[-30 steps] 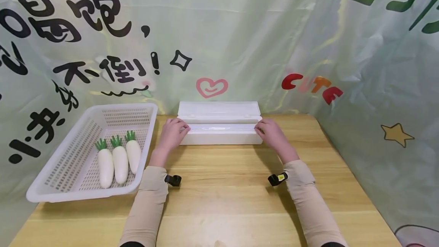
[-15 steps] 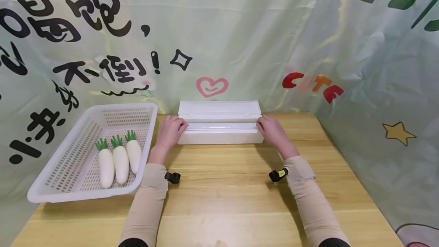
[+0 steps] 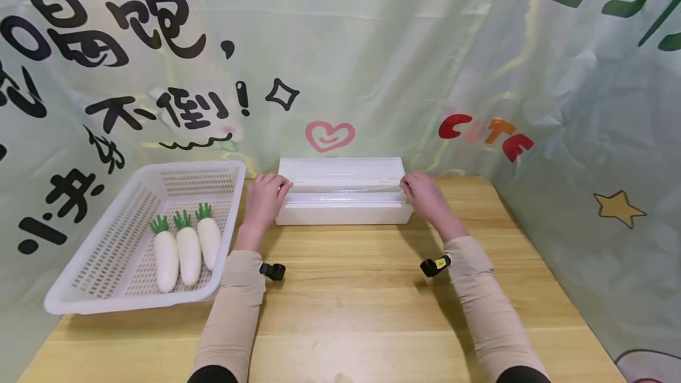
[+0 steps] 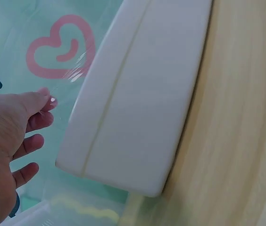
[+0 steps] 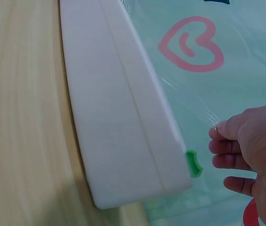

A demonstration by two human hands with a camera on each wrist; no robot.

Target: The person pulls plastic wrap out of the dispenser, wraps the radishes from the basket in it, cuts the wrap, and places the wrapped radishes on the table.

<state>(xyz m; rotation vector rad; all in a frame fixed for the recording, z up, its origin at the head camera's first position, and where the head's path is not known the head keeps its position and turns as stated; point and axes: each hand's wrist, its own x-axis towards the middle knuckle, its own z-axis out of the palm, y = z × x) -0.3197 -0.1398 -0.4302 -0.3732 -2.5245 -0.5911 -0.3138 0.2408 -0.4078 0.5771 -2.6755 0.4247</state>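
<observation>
A long white cling film dispenser box (image 3: 343, 215) lies at the back of the table with its lid (image 3: 340, 168) raised. Clear cling film (image 5: 207, 110) comes up from the box, taut between both hands. My left hand (image 3: 264, 198) pinches the film at the left end between thumb and index finger, the other fingers apart from the box. At the right end my right hand (image 3: 427, 201) pinches the film the same way. A green slider (image 5: 194, 164) shows at the box's right end in the right wrist view. The film roll itself cannot be made out.
A white perforated basket (image 3: 232, 194) stands to the left, holding three white radishes with green tops, one of them the leftmost radish (image 3: 166, 263). Behind the wooden table (image 3: 340, 312) hangs a printed curtain (image 3: 372, 75), close to the raised lid.
Both hands have risen slightly and moved back from the box's front toward the lid. A strip of film now shows stretched above the box opening. Basket and radishes stay put.
</observation>
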